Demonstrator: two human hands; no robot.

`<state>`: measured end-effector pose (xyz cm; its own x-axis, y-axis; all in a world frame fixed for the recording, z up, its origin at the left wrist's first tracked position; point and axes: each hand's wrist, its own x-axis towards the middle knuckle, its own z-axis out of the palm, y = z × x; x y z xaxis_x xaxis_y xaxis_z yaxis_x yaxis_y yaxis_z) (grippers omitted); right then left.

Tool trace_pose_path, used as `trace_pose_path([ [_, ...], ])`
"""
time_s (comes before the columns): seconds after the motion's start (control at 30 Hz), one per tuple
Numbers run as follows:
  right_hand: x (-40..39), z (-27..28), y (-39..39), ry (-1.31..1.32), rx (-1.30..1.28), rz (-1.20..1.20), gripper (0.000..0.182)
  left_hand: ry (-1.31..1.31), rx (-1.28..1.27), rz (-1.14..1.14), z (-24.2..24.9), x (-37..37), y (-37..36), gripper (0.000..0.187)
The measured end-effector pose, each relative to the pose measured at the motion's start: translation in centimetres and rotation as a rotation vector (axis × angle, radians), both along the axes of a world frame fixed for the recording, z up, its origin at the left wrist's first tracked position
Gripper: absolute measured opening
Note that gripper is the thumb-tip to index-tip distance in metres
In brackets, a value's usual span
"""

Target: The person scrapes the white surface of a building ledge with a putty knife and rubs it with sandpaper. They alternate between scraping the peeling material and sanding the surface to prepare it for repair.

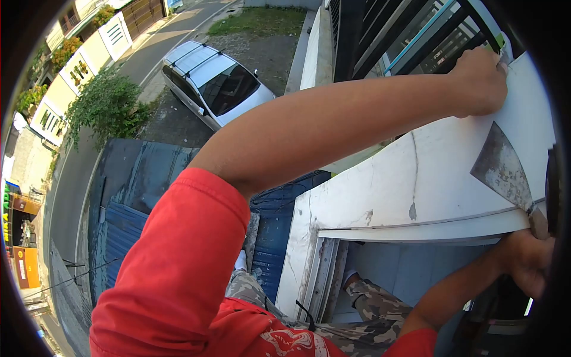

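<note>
My right hand is wrapped around the handle of a scraper at the right edge of the view. Its wide metal blade, stained and worn, lies over the white wall, fanning out toward the upper left. My left arm reaches across the view, and my left hand is closed in a fist against the upper part of that wall, beside the dark railing. Its fingertips are turned away, and I cannot tell what is in them. A long crack and chipped patches mark the wall's paint.
A black metal railing rises behind my left hand. Below the wall is a window opening with a worn frame; one leg is inside it. A blue metal roof lies below, with a silver car parked beyond, near a road.
</note>
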<state>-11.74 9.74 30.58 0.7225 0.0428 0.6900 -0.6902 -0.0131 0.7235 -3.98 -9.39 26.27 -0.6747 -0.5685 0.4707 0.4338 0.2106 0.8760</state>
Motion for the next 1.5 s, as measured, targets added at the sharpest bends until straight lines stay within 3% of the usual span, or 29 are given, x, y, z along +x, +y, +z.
trace_pose_path([
  [0.1, -0.2, -1.0, 0.6, -0.108, -0.041, 0.014, 0.022, 0.022, 0.077, -0.1, -0.1, 0.6, -0.2, 0.038],
  [0.27, 1.4, -3.4, 0.4, -0.286, -0.087, -0.025, 0.035, 0.264, 0.012, -0.062, -2.1, -3.6, -0.7, 0.039],
  [0.4, 2.7, -4.1, -0.3, -0.348, -0.075, -0.022, 0.035, 0.163, -0.02, -0.048, -2.5, -3.4, -0.6, 0.04],
  [0.77, 3.0, -4.0, -0.3, -0.351, -0.046, -0.013, 0.035, 0.19, 0.035, -0.055, -2.1, -3.3, -0.2, 0.043],
  [0.97, 3.3, -4.0, -0.6, -0.342, -0.062, -0.036, 0.03, 0.271, 0.047, -0.221, -3.9, -5.1, -2.4, 0.038],
  [1.07, 2.9, -3.9, -0.3, -0.315, -0.057, -0.039, 0.029, 0.314, 0.213, -0.388, -5.5, -6.2, -2.5, 0.037],
  [1.2, 5.0, -3.8, 2.5, -0.183, -0.118, -0.453, 0.029, 0.31, 0.226, -0.363, -6.7, -5.7, -1.6, 0.039],
  [1.33, 7.4, -3.6, 4.8, -0.149, 0.11, -0.629, 0.039, 0.281, 0.118, -0.161, -6.5, -4.6, -0.3, 0.04],
  [1.5, 11.3, -0.7, 6.2, -0.199, 0.519, -0.964, 0.033, 0.309, 0.087, -0.023, -6.7, -5.5, 0.2, 0.04],
])
